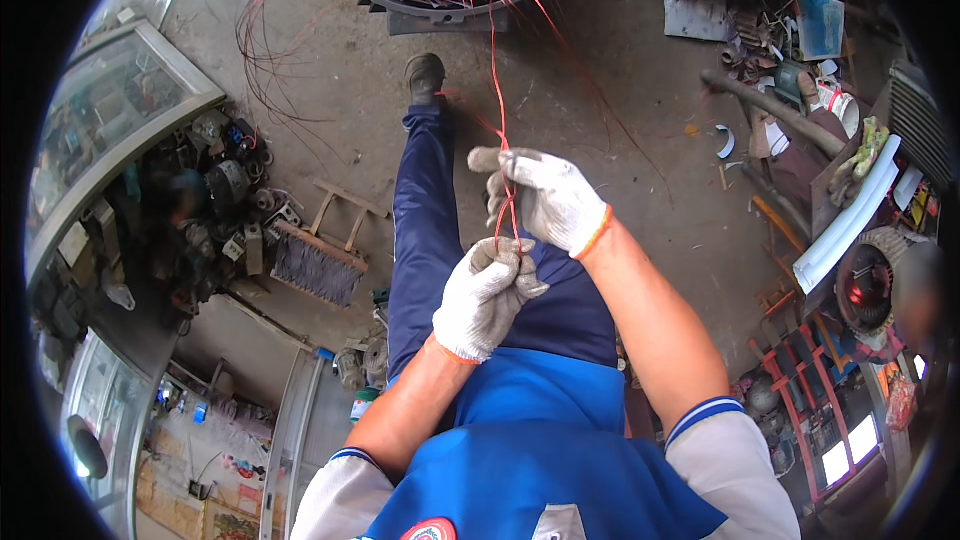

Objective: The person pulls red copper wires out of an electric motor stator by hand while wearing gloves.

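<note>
Both my hands wear white knit gloves with dirty fingertips and orange cuffs. My left hand (486, 295) pinches the near end of a loop of thin red wire (509, 202) in front of my lap. Just beyond it, my right hand (550, 195) closes on the same wire, its thumb and forefinger at the strands. From there the wire runs away from me to a round, finned motor housing (460, 15) at the top. Many red wires and pale insulation strips line the inside of its rim.
Loose red wires (262, 50) trail over the floor left of the housing. A glass-fronted cabinet (150, 90) and motor parts (228, 182) stand at left. Scrap metal, a pipe (775, 112) and a curved white sheet (848, 215) lie at right. My shoe (425, 77) is near the housing.
</note>
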`<state>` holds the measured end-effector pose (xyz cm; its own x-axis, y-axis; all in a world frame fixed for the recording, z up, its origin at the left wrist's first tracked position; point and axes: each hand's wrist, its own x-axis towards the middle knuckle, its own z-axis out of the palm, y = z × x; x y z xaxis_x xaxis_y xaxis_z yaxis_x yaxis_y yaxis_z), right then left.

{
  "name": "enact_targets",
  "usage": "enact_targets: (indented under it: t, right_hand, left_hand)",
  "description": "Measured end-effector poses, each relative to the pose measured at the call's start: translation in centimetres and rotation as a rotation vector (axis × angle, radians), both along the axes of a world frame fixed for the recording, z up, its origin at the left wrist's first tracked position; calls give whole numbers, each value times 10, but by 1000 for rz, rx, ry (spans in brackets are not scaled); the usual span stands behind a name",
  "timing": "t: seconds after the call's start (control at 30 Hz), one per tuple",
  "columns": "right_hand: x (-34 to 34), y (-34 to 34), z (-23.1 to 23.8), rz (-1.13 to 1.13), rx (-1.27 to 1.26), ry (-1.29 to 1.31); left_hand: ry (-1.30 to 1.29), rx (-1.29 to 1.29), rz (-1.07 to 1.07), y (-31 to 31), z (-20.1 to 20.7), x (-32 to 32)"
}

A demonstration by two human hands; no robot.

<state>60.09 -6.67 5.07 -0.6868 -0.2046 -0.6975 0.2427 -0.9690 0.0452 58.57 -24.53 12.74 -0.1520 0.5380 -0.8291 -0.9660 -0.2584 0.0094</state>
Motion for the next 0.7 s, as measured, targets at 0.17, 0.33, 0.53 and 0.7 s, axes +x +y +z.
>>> enact_targets:
  t: [0.17, 0.33, 0.53, 0.7]
  right_hand:
    - [11, 6, -2, 178, 460, -340]
    - [13, 21, 53, 124, 984, -464]
    - [-69, 26, 97, 755, 1631, 711]
    - [-70, 47, 5, 637, 1828, -272]
  left_hand:
    - [149, -220, -348, 0, 3, -12]
    - [1099, -382, -864, 2, -5, -6]
    - [532, -397, -817, 6, 2, 18]
    - [-68, -4, -19, 5, 4, 29]
